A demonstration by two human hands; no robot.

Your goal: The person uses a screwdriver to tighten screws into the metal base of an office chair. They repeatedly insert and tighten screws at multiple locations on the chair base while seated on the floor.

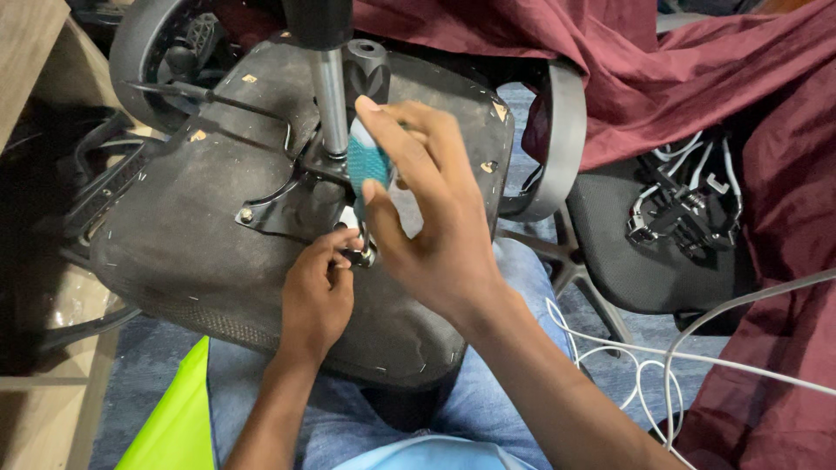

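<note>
Right hand (pixel 435 226) grips teal-handled screwdriver (pixel 367 165), tip on bolt (pixel 364 257) just below palm. Left hand (pixel 318 292) pinches that bolt on upturned black chair seat underside (pixel 174 252). Metal bracket (pixel 279 204) looks attached; bolt not visibly seated.

Crumpled maroon cloth (pixel 697 70) draped across the top right. Below it, a second black mesh chair seat (pixel 644 261) bearing a loose black mechanism with white cables (pixel 688 204). White cords (pixel 662 365) looping over blue-grey carpet (pixel 610 335). Wooden shelving (pixel 35 61) at far left.
</note>
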